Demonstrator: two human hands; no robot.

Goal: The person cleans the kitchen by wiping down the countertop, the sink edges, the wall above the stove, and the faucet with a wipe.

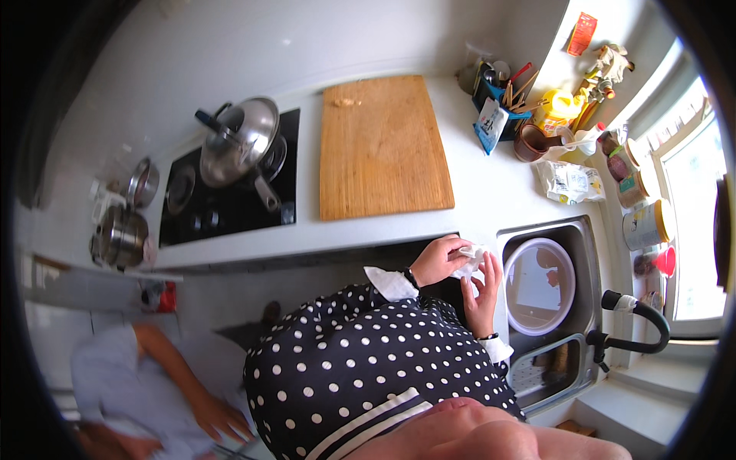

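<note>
My left hand (pixel 438 261) and my right hand (pixel 483 293) meet in front of my body, near the left rim of the sink. Between the fingers of both is a crumpled white tissue or cloth (pixel 470 261). Beyond them on the white counter lies a wooden cutting board (pixel 385 149) with a few small scraps (pixel 347 103) near its far left corner. Beside my right hand, a round plastic basin (pixel 540 287) of water stands in the steel sink (pixel 586 247).
A lidded wok (pixel 238 144) sits on the black gas hob (pixel 184 218). A utensil holder (pixel 500 106), a brown pot (pixel 530 144) and a white packet (pixel 569 181) stand behind the sink. The black faucet (pixel 655 322) curves at the right. Another person's arm (pixel 178 374) is at lower left.
</note>
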